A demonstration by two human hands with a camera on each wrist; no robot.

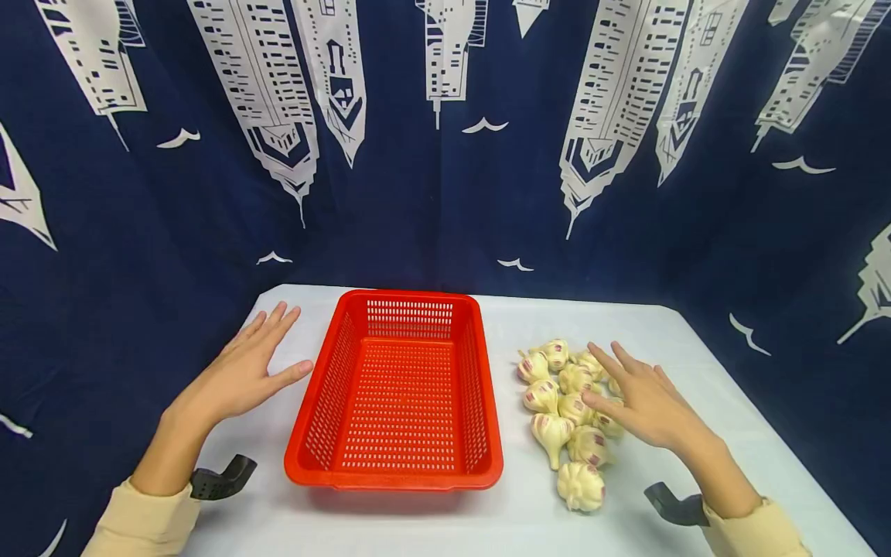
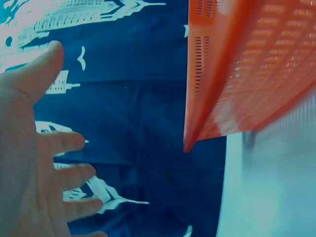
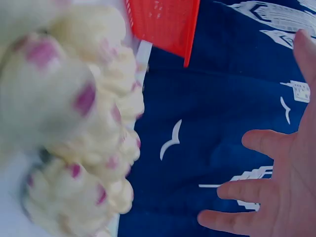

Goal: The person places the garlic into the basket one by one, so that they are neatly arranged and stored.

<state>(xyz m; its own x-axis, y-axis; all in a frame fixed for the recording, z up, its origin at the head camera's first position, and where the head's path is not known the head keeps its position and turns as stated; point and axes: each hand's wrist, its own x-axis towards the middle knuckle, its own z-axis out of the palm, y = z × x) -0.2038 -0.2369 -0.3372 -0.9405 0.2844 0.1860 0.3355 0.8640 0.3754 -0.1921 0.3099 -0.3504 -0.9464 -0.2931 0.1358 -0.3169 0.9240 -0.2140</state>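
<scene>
A red plastic basket with slotted walls stands on the white table, and nothing lies in it. To its right is a cluster of several garlic bulbs, cream with purple patches. My left hand hovers left of the basket, fingers straight and spread, thumb toward the rim without visible contact. My right hand hangs above the right side of the garlic, fingers extended, hiding some bulbs. In the right wrist view the garlic bulbs appear close, apart from the right hand. Both hands hold nothing.
The white table has rounded far corners. Behind it hangs a dark blue cloth printed with white buildings and birds. Each wrist wears a black strap mount, one at the left wrist, one at the right.
</scene>
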